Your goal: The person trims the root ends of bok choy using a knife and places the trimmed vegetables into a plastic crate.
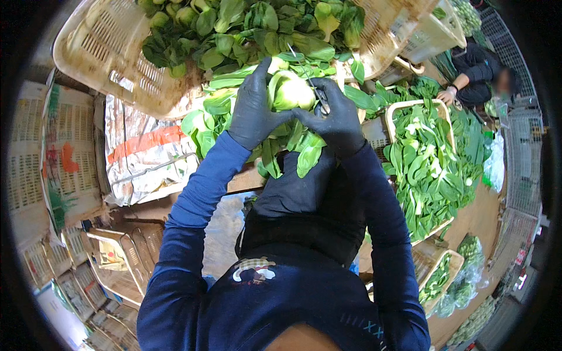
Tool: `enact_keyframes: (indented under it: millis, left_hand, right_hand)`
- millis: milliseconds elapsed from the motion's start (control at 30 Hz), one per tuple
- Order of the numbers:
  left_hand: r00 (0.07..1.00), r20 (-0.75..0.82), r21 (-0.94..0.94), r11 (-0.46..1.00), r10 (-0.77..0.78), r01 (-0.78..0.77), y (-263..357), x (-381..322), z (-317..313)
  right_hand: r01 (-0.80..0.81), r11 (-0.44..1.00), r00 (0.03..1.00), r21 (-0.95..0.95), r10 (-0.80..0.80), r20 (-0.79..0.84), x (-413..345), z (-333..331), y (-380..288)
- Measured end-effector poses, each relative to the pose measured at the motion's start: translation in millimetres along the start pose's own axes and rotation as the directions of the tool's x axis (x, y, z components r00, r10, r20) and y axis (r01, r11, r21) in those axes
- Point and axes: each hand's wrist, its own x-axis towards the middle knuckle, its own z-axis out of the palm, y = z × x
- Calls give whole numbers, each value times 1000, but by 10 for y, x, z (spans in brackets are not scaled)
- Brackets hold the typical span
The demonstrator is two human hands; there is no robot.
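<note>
My left hand [256, 109], in a black glove, grips a head of bok choy [295, 93] from its left side, the pale base facing up. Its green leaves hang down between my wrists and over my knees. In my right hand [338, 115], also gloved in black, is a knife [304, 66] with a thin blade pointing up and away past the base. My right thumb meets the left one just below the bok choy. Loose green leaves [215, 105] and stalks lie right behind and to the left of my hands.
A stained plastic crate [101, 57] ahead holds bok choy heads [259, 26]. To the right, leaves overflow another crate [448, 125]. Beyond it crouches a person [476, 74]. A silver-white sack [149, 153] lies left; crates [116, 263] stand lower left and bagged greens [465, 281] lower right.
</note>
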Motion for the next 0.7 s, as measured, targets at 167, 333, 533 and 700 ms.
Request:
enact_keyframes:
  millis: [167,333,533,700]
  left_hand:
    - [934,332,-420,865,-133,273,-300,-115,-156]
    - [907,355,-506,770,-225,389,-292,-197,-182]
    - [908,338,-323,875,-249,360,-503,-209,-146]
    - [949,233,-214,941,-211,262,-431,-221,-227]
  right_hand:
    - [-286,786,957,548,212,196,23,89,217]
    - [127,911,986,-392,-160,-52,161,-88,201]
    - [377,762,926,-526,-314,209,-58,78,71]
    - [359,763,933,-538,-309,185,-48,184,95]
